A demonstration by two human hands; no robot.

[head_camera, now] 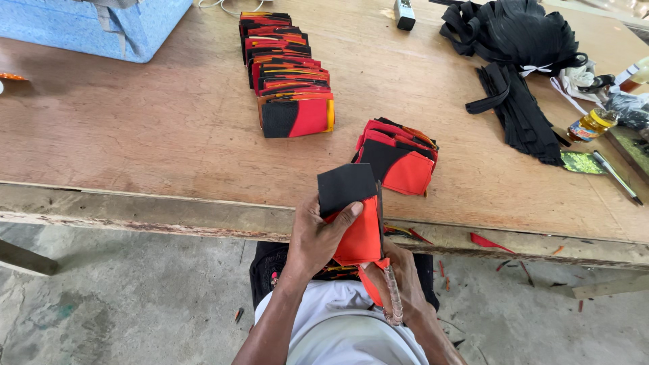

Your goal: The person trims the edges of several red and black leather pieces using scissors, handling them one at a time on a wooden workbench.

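My left hand (316,238) grips a red and black fabric piece (354,217), thumb lying across its red face, just in front of the wooden table's edge. My right hand (404,284) sits below it, closed on a tool with a wrapped handle (393,303), and a red strip of the fabric (368,280) hangs between the hands. On the table just beyond lies a small pile of the same red and black pieces (399,162). A long row of stacked pieces (287,74) runs away from me at centre.
The wooden table (135,128) has a rough front edge. A heap of black straps and fabric (517,40) lies at far right, with a small bottle (589,125) and a pen (618,179). A blue box (101,27) stands far left. Red scraps (487,241) litter the concrete floor.
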